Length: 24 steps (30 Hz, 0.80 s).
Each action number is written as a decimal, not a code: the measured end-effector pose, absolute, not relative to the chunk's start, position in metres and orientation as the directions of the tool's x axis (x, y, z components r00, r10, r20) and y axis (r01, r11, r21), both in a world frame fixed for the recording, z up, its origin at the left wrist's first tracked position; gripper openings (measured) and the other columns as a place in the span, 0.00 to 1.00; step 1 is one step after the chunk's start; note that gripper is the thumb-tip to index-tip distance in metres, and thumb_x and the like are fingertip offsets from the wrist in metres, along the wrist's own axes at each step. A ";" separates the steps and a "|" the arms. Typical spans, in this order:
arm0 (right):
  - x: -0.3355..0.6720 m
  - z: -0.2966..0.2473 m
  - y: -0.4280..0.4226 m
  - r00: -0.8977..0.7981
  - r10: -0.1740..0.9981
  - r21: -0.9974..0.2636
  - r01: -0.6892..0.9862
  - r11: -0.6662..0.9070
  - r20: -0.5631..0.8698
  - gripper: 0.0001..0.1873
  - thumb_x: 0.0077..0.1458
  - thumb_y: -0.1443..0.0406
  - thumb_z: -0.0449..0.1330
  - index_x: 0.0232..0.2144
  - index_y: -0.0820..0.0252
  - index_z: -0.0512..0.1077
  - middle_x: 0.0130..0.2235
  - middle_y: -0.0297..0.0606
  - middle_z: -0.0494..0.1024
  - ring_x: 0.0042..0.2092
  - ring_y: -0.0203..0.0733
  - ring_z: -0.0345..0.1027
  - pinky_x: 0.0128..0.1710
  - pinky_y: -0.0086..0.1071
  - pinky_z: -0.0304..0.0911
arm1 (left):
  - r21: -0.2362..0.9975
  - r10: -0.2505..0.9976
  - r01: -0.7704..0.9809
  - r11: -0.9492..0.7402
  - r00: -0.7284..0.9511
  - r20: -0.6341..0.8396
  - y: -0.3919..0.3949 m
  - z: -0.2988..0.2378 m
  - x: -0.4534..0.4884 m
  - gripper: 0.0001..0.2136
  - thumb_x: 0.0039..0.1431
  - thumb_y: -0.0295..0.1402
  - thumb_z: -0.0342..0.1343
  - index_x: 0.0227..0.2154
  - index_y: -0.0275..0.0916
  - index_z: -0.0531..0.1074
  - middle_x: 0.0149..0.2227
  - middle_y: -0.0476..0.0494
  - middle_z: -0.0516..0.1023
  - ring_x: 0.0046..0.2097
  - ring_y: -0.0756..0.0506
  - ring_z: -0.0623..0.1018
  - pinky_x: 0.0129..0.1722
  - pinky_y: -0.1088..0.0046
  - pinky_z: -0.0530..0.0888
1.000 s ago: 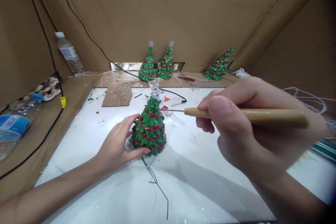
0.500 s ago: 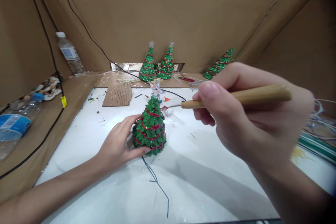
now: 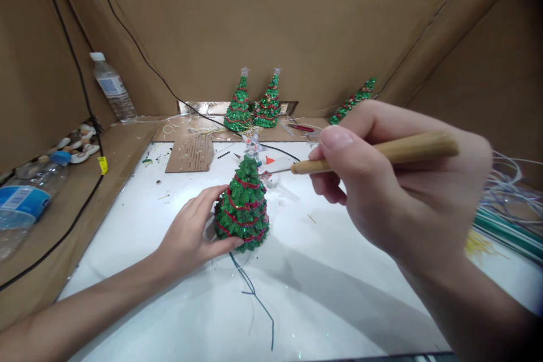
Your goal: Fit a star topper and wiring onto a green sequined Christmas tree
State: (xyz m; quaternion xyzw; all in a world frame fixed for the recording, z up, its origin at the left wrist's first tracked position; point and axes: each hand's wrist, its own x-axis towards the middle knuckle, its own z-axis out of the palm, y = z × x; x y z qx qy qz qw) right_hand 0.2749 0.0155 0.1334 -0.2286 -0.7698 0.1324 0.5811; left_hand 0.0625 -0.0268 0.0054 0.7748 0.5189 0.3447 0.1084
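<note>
A small green Christmas tree ornament (image 3: 245, 209) with red garlands and a clear star (image 3: 251, 144) on top stands upright on the white board (image 3: 322, 300). My left hand (image 3: 197, 223) grips it from the left, thumb low on the front and fingers around the side. In my right hand (image 3: 394, 192) is a thin metal tool with a wooden handle (image 3: 416, 150), held like a pen. Its slim tip reaches left to the upper part of the tree, just under the star; whether it touches I cannot tell. Dark green wires (image 3: 254, 294) lie before the tree's base.
Two similar trees (image 3: 238, 104) stand at the back, and another tree (image 3: 354, 103) leans behind my right hand. A corrugated cardboard piece (image 3: 189, 153) lies at the back left. Plastic bottles (image 3: 112, 87) are on the left. Bundled wires (image 3: 509, 232) lie at the right.
My right hand has shifted slightly left, with the tool's tip still at the upper tree. The left hand and the tree stay in place.
</note>
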 end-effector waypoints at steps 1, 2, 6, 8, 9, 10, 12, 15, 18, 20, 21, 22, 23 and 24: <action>0.275 0.133 0.015 -0.211 0.511 -0.475 0.197 0.858 0.834 0.17 0.60 0.68 0.57 0.18 0.57 0.65 0.17 0.28 0.62 0.18 0.29 0.54 0.17 0.28 0.50 | 0.523 0.878 0.731 -0.438 0.224 0.423 -0.026 0.005 0.062 0.33 0.55 0.43 0.62 0.59 0.45 0.53 0.57 0.38 0.69 0.57 0.39 0.71 0.55 0.56 0.71; 0.275 0.131 0.015 -0.201 0.516 -0.482 0.195 0.854 0.833 0.17 0.60 0.68 0.57 0.18 0.57 0.65 0.17 0.28 0.63 0.18 0.29 0.54 0.17 0.29 0.50 | 0.520 0.878 0.733 -0.438 0.224 0.423 -0.026 0.005 0.062 0.33 0.55 0.44 0.62 0.59 0.45 0.53 0.57 0.38 0.69 0.58 0.39 0.71 0.55 0.56 0.71; 0.276 0.124 0.012 -0.156 0.509 -0.475 0.208 0.855 0.847 0.18 0.60 0.67 0.57 0.18 0.58 0.65 0.16 0.28 0.64 0.18 0.28 0.53 0.16 0.29 0.50 | 0.515 0.879 0.740 -0.433 0.222 0.421 -0.025 0.004 0.062 0.33 0.55 0.44 0.62 0.60 0.45 0.53 0.57 0.37 0.69 0.57 0.38 0.71 0.54 0.56 0.71; 0.277 0.120 0.010 -0.130 0.496 -0.461 0.228 0.858 0.858 0.17 0.60 0.68 0.57 0.18 0.58 0.65 0.16 0.28 0.64 0.17 0.28 0.53 0.15 0.29 0.48 | 0.517 0.881 0.740 -0.430 0.218 0.420 -0.025 0.004 0.062 0.33 0.55 0.44 0.62 0.60 0.45 0.53 0.57 0.38 0.69 0.57 0.38 0.71 0.54 0.56 0.71; 0.278 0.118 0.008 -0.119 0.490 -0.455 0.236 0.859 0.863 0.17 0.59 0.69 0.57 0.18 0.58 0.64 0.16 0.28 0.64 0.17 0.28 0.53 0.15 0.30 0.48 | 0.518 0.882 0.741 -0.428 0.216 0.419 -0.026 0.004 0.062 0.33 0.55 0.44 0.62 0.59 0.45 0.53 0.57 0.38 0.69 0.57 0.39 0.71 0.54 0.56 0.71; 0.278 0.116 0.007 -0.112 0.486 -0.451 0.241 0.859 0.867 0.17 0.59 0.69 0.57 0.18 0.58 0.64 0.16 0.28 0.65 0.18 0.28 0.54 0.15 0.30 0.48 | 0.519 0.882 0.741 -0.427 0.215 0.419 -0.026 0.004 0.062 0.33 0.55 0.44 0.62 0.59 0.45 0.53 0.57 0.38 0.69 0.57 0.39 0.71 0.54 0.56 0.71; 0.280 0.112 0.005 -0.114 0.470 -0.436 0.237 0.868 0.875 0.16 0.59 0.69 0.57 0.19 0.58 0.65 0.17 0.28 0.66 0.18 0.29 0.55 0.15 0.30 0.48 | 0.518 0.881 0.741 -0.428 0.216 0.420 -0.027 0.004 0.062 0.33 0.55 0.43 0.62 0.59 0.45 0.53 0.57 0.38 0.69 0.57 0.39 0.71 0.54 0.56 0.71; 0.283 0.108 0.005 -0.140 0.437 -0.402 0.224 0.888 0.888 0.15 0.59 0.68 0.57 0.20 0.58 0.65 0.18 0.28 0.67 0.18 0.29 0.56 0.14 0.29 0.48 | 0.513 0.879 0.742 -0.432 0.219 0.423 -0.027 0.005 0.063 0.33 0.55 0.42 0.62 0.59 0.45 0.53 0.57 0.38 0.69 0.57 0.38 0.72 0.54 0.55 0.71; 0.285 0.107 0.008 -0.146 0.432 -0.401 0.202 0.894 0.890 0.15 0.59 0.68 0.57 0.20 0.58 0.65 0.19 0.28 0.67 0.19 0.29 0.57 0.15 0.29 0.49 | 0.515 0.879 0.741 -0.431 0.217 0.425 -0.026 0.005 0.063 0.32 0.55 0.42 0.62 0.59 0.46 0.53 0.56 0.37 0.69 0.56 0.38 0.72 0.54 0.54 0.71; 0.285 0.108 0.011 -0.139 0.457 -0.431 0.179 0.884 0.879 0.16 0.59 0.68 0.57 0.19 0.58 0.64 0.18 0.28 0.66 0.18 0.29 0.58 0.15 0.29 0.50 | 0.518 0.880 0.740 -0.430 0.215 0.423 -0.026 0.006 0.064 0.32 0.55 0.42 0.62 0.58 0.46 0.53 0.56 0.37 0.69 0.56 0.38 0.72 0.53 0.54 0.71; 0.285 0.108 0.013 -0.135 0.478 -0.457 0.164 0.874 0.868 0.17 0.60 0.68 0.57 0.19 0.58 0.63 0.18 0.28 0.65 0.18 0.30 0.58 0.15 0.29 0.51 | 0.521 0.881 0.738 -0.428 0.214 0.421 -0.026 0.006 0.064 0.32 0.55 0.42 0.62 0.58 0.46 0.53 0.56 0.37 0.69 0.57 0.37 0.72 0.53 0.53 0.71; 0.285 0.109 0.015 -0.133 0.498 -0.480 0.141 0.866 0.857 0.18 0.60 0.68 0.57 0.18 0.57 0.63 0.18 0.28 0.65 0.18 0.30 0.59 0.16 0.29 0.52 | 0.524 0.883 0.737 -0.427 0.214 0.418 -0.026 0.006 0.064 0.31 0.55 0.42 0.62 0.58 0.46 0.53 0.57 0.37 0.68 0.57 0.37 0.72 0.54 0.53 0.71; 0.284 0.109 0.017 -0.133 0.516 -0.504 0.118 0.856 0.846 0.18 0.60 0.68 0.57 0.18 0.57 0.63 0.17 0.27 0.65 0.19 0.30 0.60 0.17 0.28 0.54 | 0.527 0.884 0.735 -0.426 0.215 0.415 -0.026 0.006 0.064 0.31 0.55 0.42 0.61 0.58 0.46 0.53 0.57 0.36 0.68 0.57 0.37 0.71 0.54 0.53 0.71; 0.284 0.110 0.019 -0.133 0.532 -0.524 0.093 0.846 0.836 0.19 0.60 0.68 0.57 0.17 0.57 0.63 0.17 0.27 0.65 0.19 0.31 0.61 0.18 0.29 0.56 | 0.530 0.885 0.733 -0.426 0.216 0.412 -0.026 0.006 0.064 0.31 0.56 0.42 0.61 0.58 0.47 0.53 0.57 0.36 0.68 0.57 0.37 0.71 0.54 0.52 0.71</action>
